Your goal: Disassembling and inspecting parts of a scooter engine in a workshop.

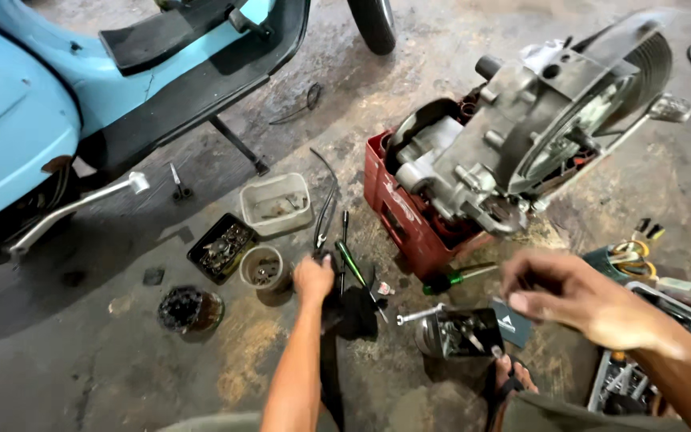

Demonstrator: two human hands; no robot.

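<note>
1. Head view: left hand [313, 278] reaches down to the floor, fingers closed on a dark cloth [351, 314] that trails back beneath the wrist.
2. Screwdrivers and pliers [337, 240] lie just beyond that hand, long axes pointing away from it.
3. Right hand [573, 294] hovers loosely curled, holding nothing visible; a metal tin of parts [461, 332] sits below it, toward the left hand.
4. Engine [521, 136] rests on a red crate [397, 212], farther off.
5. Blurred: whether the left hand also grips a tool cannot be told.

The engine [521, 136] is dull, grimy cast metal on a scuffed red plastic crate [400, 216]. The scooter body [17, 120] looks glossy painted metal; the concrete floor [81, 360] is rough and stained.
</note>
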